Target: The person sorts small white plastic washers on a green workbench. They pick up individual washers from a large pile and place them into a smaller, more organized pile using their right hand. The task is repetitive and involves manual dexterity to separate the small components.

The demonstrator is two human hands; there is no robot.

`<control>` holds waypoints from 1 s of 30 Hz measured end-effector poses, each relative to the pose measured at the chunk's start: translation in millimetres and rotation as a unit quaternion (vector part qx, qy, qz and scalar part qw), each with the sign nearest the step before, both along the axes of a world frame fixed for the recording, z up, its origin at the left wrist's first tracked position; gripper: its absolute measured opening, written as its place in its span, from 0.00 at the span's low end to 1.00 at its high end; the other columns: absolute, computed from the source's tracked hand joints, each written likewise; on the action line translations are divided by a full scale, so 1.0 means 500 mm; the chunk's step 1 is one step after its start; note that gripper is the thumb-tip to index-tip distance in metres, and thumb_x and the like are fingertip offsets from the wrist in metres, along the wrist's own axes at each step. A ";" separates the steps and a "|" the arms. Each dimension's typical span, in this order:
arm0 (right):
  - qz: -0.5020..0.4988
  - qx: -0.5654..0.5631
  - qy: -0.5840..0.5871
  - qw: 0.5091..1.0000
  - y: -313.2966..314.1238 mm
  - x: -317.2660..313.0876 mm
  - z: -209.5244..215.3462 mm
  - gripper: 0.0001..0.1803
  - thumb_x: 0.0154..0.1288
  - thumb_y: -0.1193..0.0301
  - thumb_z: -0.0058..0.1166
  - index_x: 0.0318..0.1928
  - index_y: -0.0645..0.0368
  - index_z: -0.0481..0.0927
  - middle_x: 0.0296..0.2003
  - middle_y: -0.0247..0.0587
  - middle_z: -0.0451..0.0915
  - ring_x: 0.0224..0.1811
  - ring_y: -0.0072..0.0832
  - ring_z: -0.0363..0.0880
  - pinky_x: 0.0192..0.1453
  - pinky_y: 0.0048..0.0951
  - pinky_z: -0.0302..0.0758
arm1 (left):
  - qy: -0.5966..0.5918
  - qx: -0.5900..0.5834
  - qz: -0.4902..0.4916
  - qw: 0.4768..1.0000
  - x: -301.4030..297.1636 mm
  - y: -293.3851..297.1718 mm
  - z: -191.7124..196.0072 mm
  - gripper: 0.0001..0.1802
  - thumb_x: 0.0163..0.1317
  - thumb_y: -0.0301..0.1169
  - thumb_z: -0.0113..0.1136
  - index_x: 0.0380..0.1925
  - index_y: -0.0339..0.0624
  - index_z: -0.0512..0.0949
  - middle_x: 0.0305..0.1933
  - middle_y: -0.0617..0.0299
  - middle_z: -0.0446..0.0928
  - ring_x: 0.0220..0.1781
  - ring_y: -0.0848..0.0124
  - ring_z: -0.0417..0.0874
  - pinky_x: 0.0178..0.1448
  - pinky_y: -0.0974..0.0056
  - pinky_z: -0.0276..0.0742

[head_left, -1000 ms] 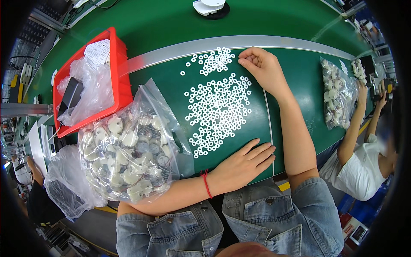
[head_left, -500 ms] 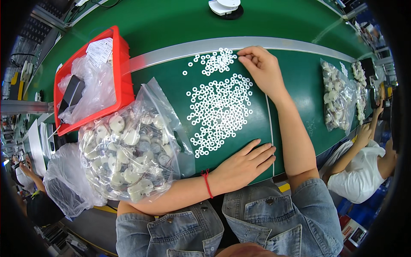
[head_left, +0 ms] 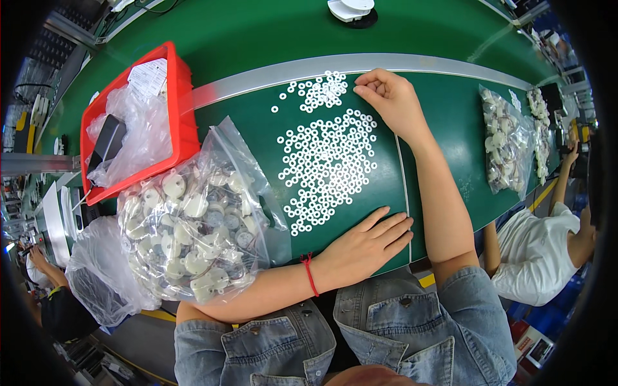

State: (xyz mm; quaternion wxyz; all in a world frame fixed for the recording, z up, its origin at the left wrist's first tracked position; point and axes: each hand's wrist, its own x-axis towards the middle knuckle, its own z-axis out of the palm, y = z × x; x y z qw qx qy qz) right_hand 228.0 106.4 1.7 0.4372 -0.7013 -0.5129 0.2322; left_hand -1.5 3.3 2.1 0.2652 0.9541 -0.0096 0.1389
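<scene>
Many small white rings [head_left: 327, 166] lie spread on the green belt [head_left: 257, 128], with a smaller cluster [head_left: 318, 92] further up near the grey strip. My right hand [head_left: 389, 100] rests at the upper right edge of the spread, fingers curled, fingertips touching the belt beside the small cluster. Whether it pinches a ring is hidden. My left hand [head_left: 367, 244] lies flat on the belt's near edge, fingers apart, just below the rings. A red cord circles my left wrist.
A clear bag of round white parts [head_left: 193, 238] lies left of the rings. A red bin [head_left: 138, 116] with plastic bags sits behind it. More bagged parts [head_left: 505, 141] lie at right, near a seated person in white [head_left: 547, 244]. A white round object [head_left: 347, 9] sits far up.
My right hand has stayed at the ring cluster with only slight finger movement. The person at right has lowered the raised arm. My left hand has not moved.
</scene>
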 end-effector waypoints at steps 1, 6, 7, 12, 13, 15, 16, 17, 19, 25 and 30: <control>-0.002 0.000 0.016 1.000 0.002 0.005 -0.002 0.07 0.69 0.73 0.66 0.44 0.64 0.87 0.31 0.36 0.83 0.30 0.20 0.75 0.36 0.26 0.74 | -0.002 0.000 0.000 1.000 0.001 0.000 0.000 0.26 0.69 0.31 0.54 0.66 0.39 0.75 0.75 0.53 0.71 0.79 0.60 0.68 0.84 0.49 0.57; -0.009 0.016 0.068 0.998 0.003 0.007 -0.001 0.07 0.70 0.74 0.65 0.43 0.65 0.87 0.31 0.34 0.82 0.30 0.18 0.74 0.36 0.24 0.73 | -0.005 0.002 0.000 1.000 0.001 0.001 0.001 0.26 0.68 0.31 0.55 0.66 0.39 0.75 0.75 0.53 0.71 0.79 0.60 0.68 0.84 0.49 0.57; 0.001 0.023 0.022 0.999 0.001 0.005 0.001 0.07 0.70 0.74 0.65 0.43 0.65 0.87 0.32 0.34 0.81 0.29 0.17 0.73 0.35 0.24 0.72 | -0.005 0.001 0.000 1.000 0.001 0.000 0.000 0.26 0.68 0.31 0.55 0.66 0.39 0.76 0.75 0.53 0.71 0.79 0.60 0.68 0.84 0.49 0.57; 0.106 -0.046 -0.007 0.993 -0.017 0.009 0.029 0.06 0.70 0.74 0.64 0.43 0.65 0.87 0.32 0.31 0.76 0.28 0.16 0.69 0.34 0.24 0.69 | -0.003 -0.002 0.002 1.000 0.002 -0.001 0.000 0.26 0.68 0.31 0.55 0.66 0.39 0.76 0.75 0.53 0.72 0.79 0.60 0.69 0.84 0.49 0.58; 0.113 -0.053 0.011 0.992 -0.020 0.013 0.027 0.06 0.70 0.74 0.64 0.43 0.65 0.87 0.32 0.31 0.76 0.28 0.15 0.68 0.34 0.24 0.69 | -0.002 -0.003 0.003 1.000 0.001 -0.001 0.001 0.26 0.68 0.31 0.55 0.66 0.39 0.76 0.75 0.53 0.72 0.79 0.61 0.69 0.84 0.50 0.58; 0.126 -0.065 0.044 0.989 -0.022 0.023 0.028 0.06 0.69 0.74 0.65 0.43 0.64 0.87 0.31 0.32 0.77 0.27 0.15 0.68 0.33 0.24 0.69 | -0.001 0.000 0.002 1.000 0.003 0.001 0.004 0.26 0.68 0.31 0.55 0.66 0.39 0.76 0.75 0.53 0.71 0.79 0.61 0.68 0.84 0.50 0.58; 0.102 -0.044 0.042 0.993 -0.019 0.023 0.020 0.06 0.71 0.74 0.64 0.43 0.65 0.87 0.32 0.30 0.77 0.28 0.14 0.68 0.33 0.22 0.69 | 0.000 0.002 0.001 1.000 0.003 -0.001 0.004 0.26 0.69 0.31 0.55 0.66 0.39 0.76 0.75 0.53 0.71 0.79 0.61 0.68 0.84 0.50 0.58; 0.076 -0.022 0.040 0.996 -0.013 0.022 0.004 0.05 0.72 0.75 0.63 0.43 0.65 0.87 0.32 0.28 0.78 0.29 0.12 0.67 0.34 0.21 0.69 | 0.002 0.004 -0.002 1.000 0.004 -0.001 0.004 0.26 0.69 0.31 0.55 0.66 0.39 0.75 0.75 0.53 0.71 0.79 0.61 0.68 0.84 0.50 0.57; 0.028 0.033 0.035 0.998 0.001 0.019 -0.026 0.06 0.73 0.75 0.64 0.44 0.65 0.87 0.32 0.25 0.79 0.28 0.11 0.66 0.33 0.19 0.67 | 0.002 0.006 -0.004 1.000 0.006 -0.002 0.006 0.26 0.69 0.31 0.55 0.66 0.39 0.75 0.75 0.53 0.71 0.79 0.61 0.68 0.84 0.50 0.57; 0.043 0.069 -0.046 0.996 0.016 -0.012 -0.005 0.10 0.66 0.74 0.66 0.47 0.56 0.88 0.30 0.35 0.79 0.24 0.22 0.68 0.32 0.27 0.69 | 0.019 -0.002 -0.007 1.000 0.001 0.004 0.005 0.27 0.68 0.32 0.58 0.67 0.40 0.75 0.76 0.53 0.70 0.79 0.60 0.68 0.83 0.49 0.57; 0.053 0.096 -0.116 0.987 0.021 -0.007 -0.019 0.11 0.68 0.75 0.63 0.49 0.54 0.89 0.30 0.31 0.75 0.23 0.20 0.64 0.32 0.26 0.66 | 0.030 -0.007 -0.018 0.999 0.001 0.009 0.013 0.27 0.69 0.32 0.60 0.68 0.40 0.75 0.76 0.53 0.70 0.79 0.58 0.68 0.83 0.48 0.57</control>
